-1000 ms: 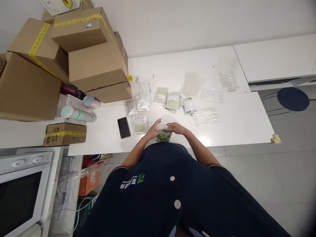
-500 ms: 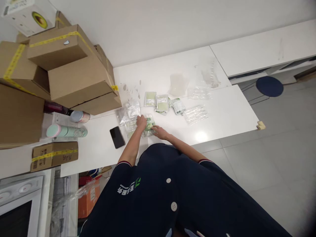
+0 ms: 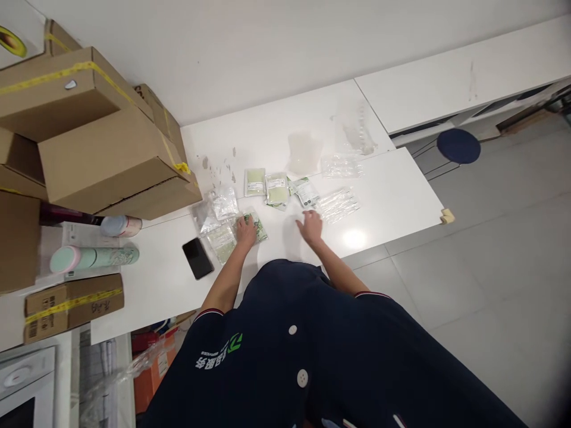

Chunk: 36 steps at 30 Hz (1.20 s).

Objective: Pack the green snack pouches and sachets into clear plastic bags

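Note:
My left hand (image 3: 246, 232) rests on a green-printed packet (image 3: 257, 227) that lies on the table; its fingers are spread over the packet's left part. Beside it, to the left, is a clear packet with pale green contents (image 3: 222, 242). My right hand (image 3: 311, 227) is apart from that packet, fingers spread, with nothing visible in them. Just above the right hand lies a green-and-white pouch (image 3: 307, 192). Clear plastic sleeves (image 3: 339, 205) lie to its right. Two pale green pouches, one on the left (image 3: 255, 181) and another (image 3: 277, 188), lie farther back.
Crumpled clear plastic (image 3: 224, 203) and a black phone (image 3: 197, 258) are left of my hands. Cardboard boxes (image 3: 107, 160), a mint-green bottle (image 3: 96, 257) and a jar (image 3: 121, 226) stand farther left. More clear bags (image 3: 342, 166) lie behind. A blue stool (image 3: 458, 146) stands beyond the table.
My right hand has left the green-printed packet and moved right, towards the pouch and sleeves. My left hand stays at the packet. The whole view has shifted, so most things appear farther left.

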Each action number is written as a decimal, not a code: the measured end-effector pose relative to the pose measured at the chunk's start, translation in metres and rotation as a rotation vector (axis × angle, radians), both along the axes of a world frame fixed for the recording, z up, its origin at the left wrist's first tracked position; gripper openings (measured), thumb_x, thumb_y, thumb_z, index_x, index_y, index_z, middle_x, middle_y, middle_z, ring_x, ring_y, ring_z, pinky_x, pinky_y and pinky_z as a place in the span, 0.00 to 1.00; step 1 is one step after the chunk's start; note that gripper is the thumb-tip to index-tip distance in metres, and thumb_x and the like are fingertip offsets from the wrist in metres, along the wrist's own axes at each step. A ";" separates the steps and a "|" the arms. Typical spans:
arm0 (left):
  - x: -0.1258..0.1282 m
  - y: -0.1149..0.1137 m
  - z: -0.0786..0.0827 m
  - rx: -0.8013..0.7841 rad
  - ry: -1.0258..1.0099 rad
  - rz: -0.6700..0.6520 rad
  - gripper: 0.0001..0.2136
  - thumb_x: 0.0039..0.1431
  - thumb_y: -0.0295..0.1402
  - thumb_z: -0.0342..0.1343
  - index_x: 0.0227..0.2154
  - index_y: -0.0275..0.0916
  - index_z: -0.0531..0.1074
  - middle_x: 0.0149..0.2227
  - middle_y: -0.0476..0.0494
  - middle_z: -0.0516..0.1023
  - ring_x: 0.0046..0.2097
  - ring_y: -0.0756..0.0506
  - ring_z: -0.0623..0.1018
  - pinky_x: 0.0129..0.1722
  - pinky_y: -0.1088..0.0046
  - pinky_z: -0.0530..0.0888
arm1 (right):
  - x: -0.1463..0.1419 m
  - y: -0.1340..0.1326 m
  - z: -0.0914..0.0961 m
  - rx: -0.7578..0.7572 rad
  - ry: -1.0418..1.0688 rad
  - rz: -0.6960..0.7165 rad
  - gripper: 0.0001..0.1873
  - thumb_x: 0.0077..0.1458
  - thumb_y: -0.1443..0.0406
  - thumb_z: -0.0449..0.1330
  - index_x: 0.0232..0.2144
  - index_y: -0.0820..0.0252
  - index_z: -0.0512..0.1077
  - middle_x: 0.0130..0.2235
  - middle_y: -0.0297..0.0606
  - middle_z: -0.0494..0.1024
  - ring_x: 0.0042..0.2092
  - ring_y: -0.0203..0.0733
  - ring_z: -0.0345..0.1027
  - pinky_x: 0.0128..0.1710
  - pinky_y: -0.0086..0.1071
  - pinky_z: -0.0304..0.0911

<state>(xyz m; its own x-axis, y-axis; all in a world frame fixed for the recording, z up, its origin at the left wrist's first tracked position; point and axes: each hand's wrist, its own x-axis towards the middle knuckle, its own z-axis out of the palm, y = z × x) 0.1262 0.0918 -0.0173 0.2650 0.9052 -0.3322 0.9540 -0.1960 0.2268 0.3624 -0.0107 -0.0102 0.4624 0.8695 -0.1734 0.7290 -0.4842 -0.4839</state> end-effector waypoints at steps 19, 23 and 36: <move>0.061 -0.047 0.080 -1.053 -1.202 0.365 0.35 0.55 0.60 0.50 0.60 0.42 0.61 0.49 0.34 0.74 0.43 0.41 0.78 0.42 0.62 0.74 | 0.000 -0.038 0.076 0.472 0.540 -0.278 0.13 0.50 0.53 0.59 0.27 0.56 0.68 0.33 0.36 0.75 0.37 0.42 0.68 0.41 0.35 0.63; 0.064 -0.050 0.083 -1.086 -1.310 0.486 0.34 0.52 0.55 0.59 0.58 0.46 0.62 0.43 0.39 0.76 0.39 0.45 0.78 0.39 0.66 0.74 | -0.040 -0.037 0.083 0.405 0.623 -0.171 0.18 0.49 0.51 0.61 0.22 0.55 0.61 0.32 0.34 0.72 0.34 0.39 0.64 0.35 0.32 0.62; 0.048 0.007 0.105 -0.570 -1.578 0.916 0.11 0.46 0.26 0.62 0.36 0.33 0.76 0.19 0.55 0.67 0.21 0.57 0.68 0.24 0.81 0.66 | 0.017 -0.052 0.062 0.023 0.359 0.245 0.19 0.56 0.52 0.53 0.20 0.56 0.63 0.27 0.36 0.71 0.31 0.40 0.64 0.35 0.33 0.59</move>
<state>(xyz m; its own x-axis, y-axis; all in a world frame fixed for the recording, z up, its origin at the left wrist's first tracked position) 0.1740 0.0987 0.0877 0.1528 0.8090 -0.5677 -0.4009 0.5757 0.7126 0.3793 -0.0625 0.0515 0.1554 0.9517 -0.2646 0.6043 -0.3035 -0.7367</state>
